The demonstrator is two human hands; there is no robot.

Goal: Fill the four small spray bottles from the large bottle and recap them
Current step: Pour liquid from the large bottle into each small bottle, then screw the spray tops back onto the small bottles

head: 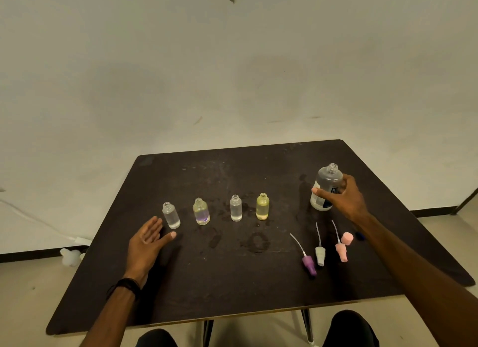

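Clear plastic large bottle (uncapped) sits gripped in right hand; left hand, open and empty, should steady the leftmost small clear bottle before pouring.

I see four small spray bottles in a row mid-table, large bottle to their right, three spray caps lying nearer me, below it.

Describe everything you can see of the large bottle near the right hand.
The large bottle is clear plastic with a white and dark blue label. Its threaded neck is open, with no cap on it. It stands upright on the dark table, at the far right, behind the loose spray caps. The right hand grips its body, the fingers curled round it.
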